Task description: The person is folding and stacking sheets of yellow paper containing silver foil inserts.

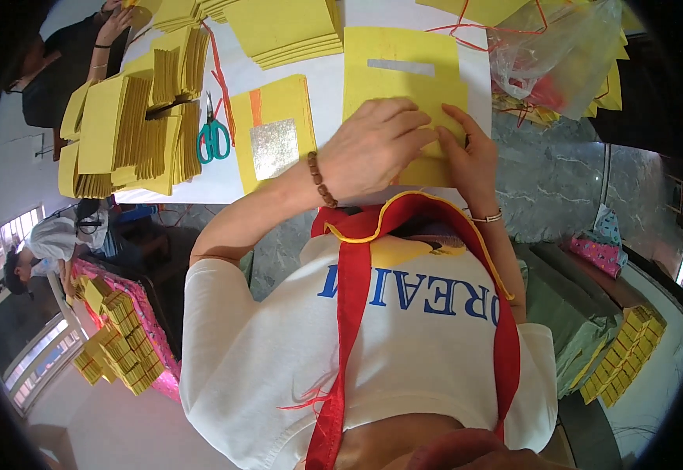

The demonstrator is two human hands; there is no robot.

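A yellow paper sheet (361, 59) with a silver strip lies in front of me, its near part seemingly folded over. My left hand (376, 145), a brown bead bracelet at its wrist, presses on that near part with bent fingers held together. At the right edge, my right hand (473, 153) holds the same paper between thumb and fingers; some fingertips are hidden. Left of it lies another yellow paper piece (302, 117) bearing an orange stripe and a silver square. Beside that piece rest green-handled scissors (214, 141) and red cords (218, 74).
Stacked yellow paper bundles (106, 125) fill the white table's (149, 194) left side; a flat yellow pile (282, 27) lies at the back. A clear plastic bag (556, 59) hangs at the right edge. Two people are on the left, one beside more yellow bundles (126, 345).
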